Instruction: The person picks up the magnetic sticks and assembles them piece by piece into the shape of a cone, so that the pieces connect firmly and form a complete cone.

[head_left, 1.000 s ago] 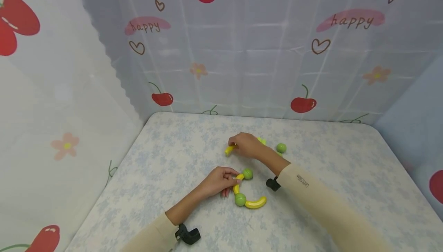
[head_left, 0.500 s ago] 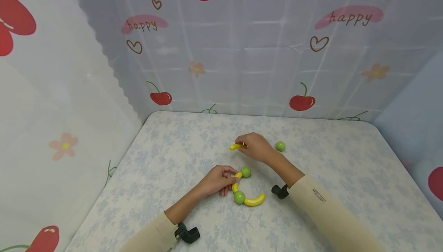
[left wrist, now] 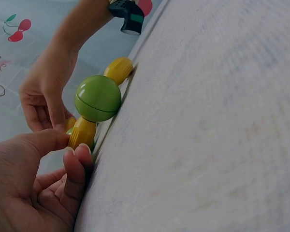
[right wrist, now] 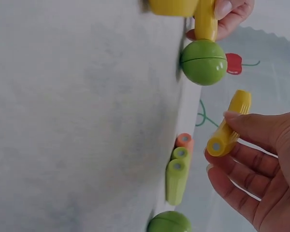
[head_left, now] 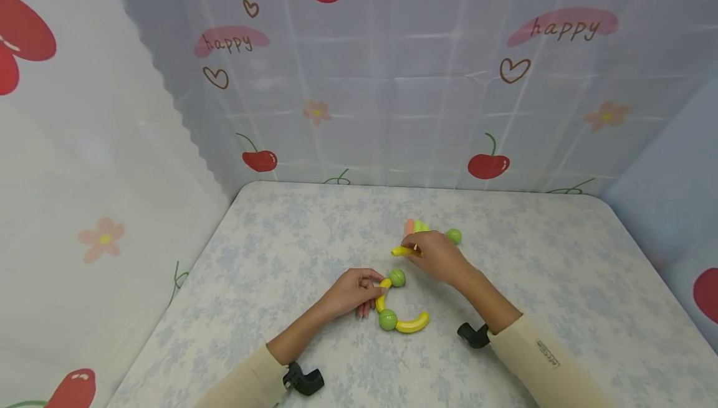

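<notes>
My left hand (head_left: 348,293) pinches a yellow curved magnetic rod (head_left: 381,303) between thumb and fingers. That rod joins a green ball (head_left: 397,278) at its far end and another green ball (head_left: 387,319) at its near end. A second yellow curved rod (head_left: 413,323) runs rightward from the near ball along the table. Raised off the table in the right wrist view, a loose yellow rod (right wrist: 229,125) with a grey disc in its end is held between the thumb and fingers of my right hand (right wrist: 256,164). In the head view this right hand (head_left: 440,257) is beyond the joined pieces.
Behind my right hand lie an orange rod (head_left: 409,227) and lime-green rods (head_left: 419,226) side by side. A loose green ball (head_left: 454,236) sits to their right. The table (head_left: 291,227) has a pale floral cover, with printed curtains (head_left: 381,134) around it.
My right hand has carried its yellow rod rightward and back toward me, uncovering the orange and lime-green rods. My left hand stays on the joined pieces.
</notes>
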Action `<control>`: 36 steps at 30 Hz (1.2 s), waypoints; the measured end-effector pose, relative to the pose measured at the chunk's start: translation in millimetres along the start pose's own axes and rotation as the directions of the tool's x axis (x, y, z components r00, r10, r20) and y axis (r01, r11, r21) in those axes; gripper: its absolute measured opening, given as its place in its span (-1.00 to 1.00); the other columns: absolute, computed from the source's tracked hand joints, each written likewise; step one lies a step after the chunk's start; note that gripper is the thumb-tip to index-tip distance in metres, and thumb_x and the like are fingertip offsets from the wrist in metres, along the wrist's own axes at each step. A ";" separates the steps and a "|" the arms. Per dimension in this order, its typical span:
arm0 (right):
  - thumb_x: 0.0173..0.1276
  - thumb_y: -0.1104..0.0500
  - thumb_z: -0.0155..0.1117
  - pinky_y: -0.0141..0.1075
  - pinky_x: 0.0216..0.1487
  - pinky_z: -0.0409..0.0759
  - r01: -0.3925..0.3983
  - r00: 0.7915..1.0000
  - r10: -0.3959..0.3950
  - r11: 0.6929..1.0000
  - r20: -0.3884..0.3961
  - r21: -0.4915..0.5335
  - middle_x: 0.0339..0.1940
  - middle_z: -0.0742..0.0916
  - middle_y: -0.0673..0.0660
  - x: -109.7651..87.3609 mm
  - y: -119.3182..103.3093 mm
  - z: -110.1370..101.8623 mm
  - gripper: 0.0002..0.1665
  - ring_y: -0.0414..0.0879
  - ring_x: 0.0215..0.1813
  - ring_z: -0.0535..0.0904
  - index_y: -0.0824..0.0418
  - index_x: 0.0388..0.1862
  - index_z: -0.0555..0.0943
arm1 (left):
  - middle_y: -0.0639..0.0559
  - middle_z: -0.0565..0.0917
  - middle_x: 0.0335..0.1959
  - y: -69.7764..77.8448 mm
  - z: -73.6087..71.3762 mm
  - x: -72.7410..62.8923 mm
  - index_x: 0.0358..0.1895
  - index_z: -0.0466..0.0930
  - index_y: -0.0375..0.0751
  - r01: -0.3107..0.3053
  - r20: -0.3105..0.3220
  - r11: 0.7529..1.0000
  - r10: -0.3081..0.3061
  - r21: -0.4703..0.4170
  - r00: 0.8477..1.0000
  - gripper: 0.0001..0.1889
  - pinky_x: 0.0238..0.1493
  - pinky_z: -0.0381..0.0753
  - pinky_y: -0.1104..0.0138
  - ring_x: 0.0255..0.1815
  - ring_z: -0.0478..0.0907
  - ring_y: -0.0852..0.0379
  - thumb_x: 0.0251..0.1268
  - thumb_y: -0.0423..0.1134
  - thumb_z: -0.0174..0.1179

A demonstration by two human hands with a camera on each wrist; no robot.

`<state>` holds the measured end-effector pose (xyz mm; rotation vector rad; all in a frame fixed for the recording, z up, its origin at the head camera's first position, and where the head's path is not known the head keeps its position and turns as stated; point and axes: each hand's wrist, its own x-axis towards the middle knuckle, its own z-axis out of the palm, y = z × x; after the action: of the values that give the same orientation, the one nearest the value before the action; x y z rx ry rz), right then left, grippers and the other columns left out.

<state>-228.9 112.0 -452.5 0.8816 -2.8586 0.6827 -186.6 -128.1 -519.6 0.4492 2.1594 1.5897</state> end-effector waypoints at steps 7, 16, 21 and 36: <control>0.26 0.25 0.52 -0.32 -0.29 0.63 -0.035 0.999 0.035 0.999 0.002 -0.010 -0.29 0.79 0.00 -19.6 6.3 2.8 -0.79 -0.21 -0.32 0.64 0.20 -0.12 0.79 | -0.08 0.65 -0.61 2.7 0.0 -1.8 0.12 0.63 -0.16 0.008 -0.009 1.000 -0.008 0.002 1.000 -0.70 -0.74 0.49 0.35 -0.78 0.51 0.12 0.44 -0.12 0.28; 0.26 0.29 0.51 -0.30 -0.34 0.60 -0.094 0.994 0.093 0.995 0.057 0.030 -0.34 0.76 -0.04 -28.2 8.3 5.3 -0.85 -0.24 -0.35 0.59 0.16 -0.19 0.77 | -0.10 0.66 -0.61 1.3 -0.2 -1.6 0.13 0.61 -0.15 0.004 -0.021 1.000 -0.004 -0.007 1.000 -0.69 -0.73 0.53 0.33 -0.78 0.51 0.11 0.45 -0.12 0.28; 0.23 0.28 0.53 -0.27 -0.31 0.61 -0.127 0.988 0.124 0.992 0.088 0.020 -0.35 0.75 -0.04 -29.1 5.9 7.2 -0.83 -0.22 -0.34 0.58 0.16 -0.19 0.77 | -0.10 0.66 -0.62 1.8 1.0 -1.6 0.14 0.60 -0.16 0.007 -0.024 1.000 -0.007 -0.010 1.000 -0.69 -0.72 0.54 0.33 -0.78 0.51 0.11 0.45 -0.13 0.28; 0.22 0.29 0.54 -0.29 -0.30 0.61 -0.185 0.978 0.178 0.981 0.109 0.059 -0.36 0.76 -0.03 -23.5 -1.6 14.7 -0.86 -0.21 -0.33 0.59 0.17 -0.22 0.79 | -0.09 0.66 -0.63 0.9 0.5 -0.4 0.11 0.62 -0.22 0.016 -0.017 0.999 -0.016 -0.044 1.000 -0.69 -0.72 0.54 0.36 -0.78 0.52 0.13 0.46 -0.12 0.28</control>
<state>-207.6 116.6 -469.7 0.6878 -3.0530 0.7795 -186.0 -127.6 -518.8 0.4050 2.1310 1.6348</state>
